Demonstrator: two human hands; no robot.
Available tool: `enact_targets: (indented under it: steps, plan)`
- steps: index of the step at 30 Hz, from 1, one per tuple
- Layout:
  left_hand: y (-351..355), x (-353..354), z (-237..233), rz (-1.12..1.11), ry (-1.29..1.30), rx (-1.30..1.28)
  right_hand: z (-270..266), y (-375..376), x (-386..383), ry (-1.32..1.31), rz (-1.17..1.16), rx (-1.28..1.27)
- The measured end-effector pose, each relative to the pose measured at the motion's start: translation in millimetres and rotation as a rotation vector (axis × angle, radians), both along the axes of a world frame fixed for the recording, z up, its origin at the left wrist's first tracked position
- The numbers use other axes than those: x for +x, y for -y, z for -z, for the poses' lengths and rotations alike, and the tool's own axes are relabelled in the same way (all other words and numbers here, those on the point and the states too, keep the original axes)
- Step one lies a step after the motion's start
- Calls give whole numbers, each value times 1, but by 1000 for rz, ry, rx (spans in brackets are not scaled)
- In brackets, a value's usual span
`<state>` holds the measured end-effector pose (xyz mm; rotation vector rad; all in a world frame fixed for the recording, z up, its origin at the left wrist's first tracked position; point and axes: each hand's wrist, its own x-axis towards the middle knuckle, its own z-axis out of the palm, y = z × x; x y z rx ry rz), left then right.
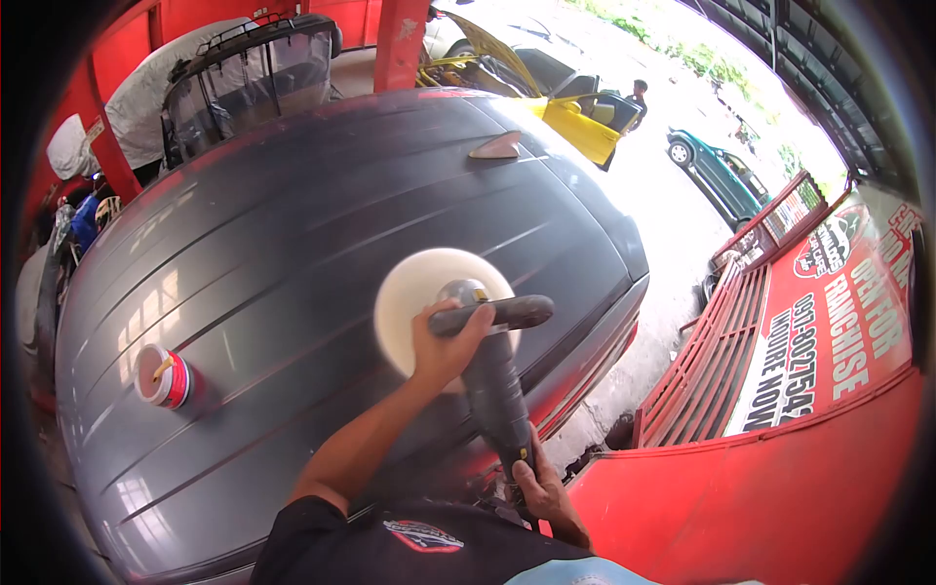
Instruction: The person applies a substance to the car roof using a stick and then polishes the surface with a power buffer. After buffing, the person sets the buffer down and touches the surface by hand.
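Note:
A dark car polisher (495, 385) with a round white pad (405, 292) rests over the grey car roof (292, 283), towards its rear right side. My left hand (450, 343) is closed around the front handle, above the pad. Lower down, my right hand (544, 489) wraps the back end of the polisher's body; some of its fingers are hidden. On the roof to the left stands an open tub (164, 378) with a red label and a tan applicator or brush (162, 368) in it. A fin antenna (496, 146) sits near the roof's rear edge.
A red wall with a printed banner (829, 322) and a slatted red bench (702, 361) are on the right. Behind the car are a red post (400, 44), a yellow car (585, 122) with an open door, a person (638, 97) and a teal vehicle (721, 171).

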<state>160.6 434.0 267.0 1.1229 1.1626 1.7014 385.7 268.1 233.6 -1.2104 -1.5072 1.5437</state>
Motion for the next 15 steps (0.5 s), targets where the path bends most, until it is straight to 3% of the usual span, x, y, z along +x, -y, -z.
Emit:
enact_targets:
  steps: [1,5,10,13,15]
  plan:
    - [-11,5,-3,0,-9,19,-7,-5,-4,-11,87,-162]
    - [-33,11,-13,-12,48,11,-16,-29,-8,-50,130,-143]
    - [-37,-25,-20,-101,96,61,-35,-56,-25,-20,-5,-156]
    - [-28,-59,-22,-173,94,7,-32,-70,-43,-5,-135,-32]
    - [-23,-81,-22,-273,85,21,-57,-76,-65,96,-209,-18]
